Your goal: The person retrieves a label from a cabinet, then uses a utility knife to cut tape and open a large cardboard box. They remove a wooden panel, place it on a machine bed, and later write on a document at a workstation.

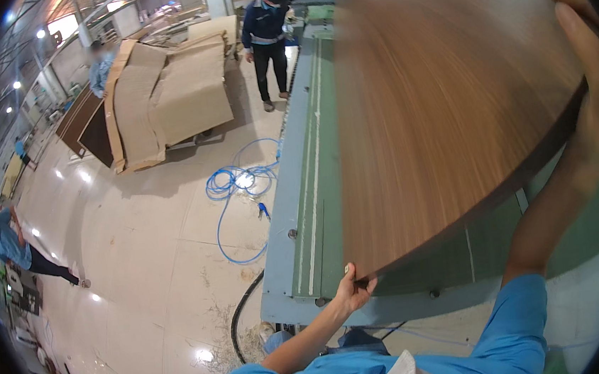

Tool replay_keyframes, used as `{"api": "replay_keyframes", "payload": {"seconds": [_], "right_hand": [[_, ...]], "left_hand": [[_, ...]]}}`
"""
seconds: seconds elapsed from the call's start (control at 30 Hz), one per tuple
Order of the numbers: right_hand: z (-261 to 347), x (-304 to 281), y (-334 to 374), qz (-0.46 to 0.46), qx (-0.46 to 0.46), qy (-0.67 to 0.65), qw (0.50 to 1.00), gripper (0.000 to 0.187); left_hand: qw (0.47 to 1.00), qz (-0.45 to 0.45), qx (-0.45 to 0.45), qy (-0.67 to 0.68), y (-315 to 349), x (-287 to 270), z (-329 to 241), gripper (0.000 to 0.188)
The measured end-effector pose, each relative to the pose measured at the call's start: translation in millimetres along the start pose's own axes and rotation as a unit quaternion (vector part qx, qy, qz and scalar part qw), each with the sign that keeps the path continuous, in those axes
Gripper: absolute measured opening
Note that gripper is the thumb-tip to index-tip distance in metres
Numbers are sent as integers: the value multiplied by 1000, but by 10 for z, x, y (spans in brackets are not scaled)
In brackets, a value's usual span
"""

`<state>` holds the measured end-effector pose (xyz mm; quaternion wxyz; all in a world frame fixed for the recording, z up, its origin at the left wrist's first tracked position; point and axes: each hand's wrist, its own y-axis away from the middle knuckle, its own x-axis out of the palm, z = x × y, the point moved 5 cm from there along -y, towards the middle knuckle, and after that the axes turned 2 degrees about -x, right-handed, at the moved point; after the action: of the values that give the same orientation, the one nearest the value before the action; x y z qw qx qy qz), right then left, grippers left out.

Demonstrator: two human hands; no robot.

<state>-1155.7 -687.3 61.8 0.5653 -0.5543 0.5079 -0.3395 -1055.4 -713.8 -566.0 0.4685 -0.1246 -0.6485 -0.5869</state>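
A large brown wood-grain panel (435, 104) is tilted up over a green-topped machine bed (322, 206), its near edge raised toward the right. My left hand (354, 293) grips its near left corner, with the thumb on the upper face and the fingers underneath. At the panel's right edge, my right hand (577, 17) holds it from the side, the fingers reaching over the face. That arm is raised, and part of the hand runs into the dark rim of the picture. The panel's underside is hidden.
A person in dark clothes (268, 29) stands at the bed's far left, an arm reaching to the panel. Blue hose (231, 182) lies coiled on the floor, left of the bed. Brown cardboard sheets (177, 91) cover a stack beyond. Another person (16, 244) stands at far left.
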Motion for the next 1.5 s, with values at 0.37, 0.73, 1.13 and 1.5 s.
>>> {"api": "replay_keyframes", "payload": {"seconds": [0.37, 0.73, 1.13, 1.5], "right_hand": [[-159, 40, -85, 131, -119, -125, 976, 27], [-153, -15, 84, 68, 87, -126, 986, 20], [-1192, -1042, 855, -104, 246, -409, 873, 47], [-2719, -2241, 1871, -244, 463, -317, 791, 31]], "left_hand": [[992, -96, -28, 81, -46, -54, -70, 48], [982, -177, -28, 55, -28, 142, 31, 54], [989, -141, 33, 18, -261, 222, 419, 63], [979, -184, 82, 0, -689, 553, 1216, 77]]}}
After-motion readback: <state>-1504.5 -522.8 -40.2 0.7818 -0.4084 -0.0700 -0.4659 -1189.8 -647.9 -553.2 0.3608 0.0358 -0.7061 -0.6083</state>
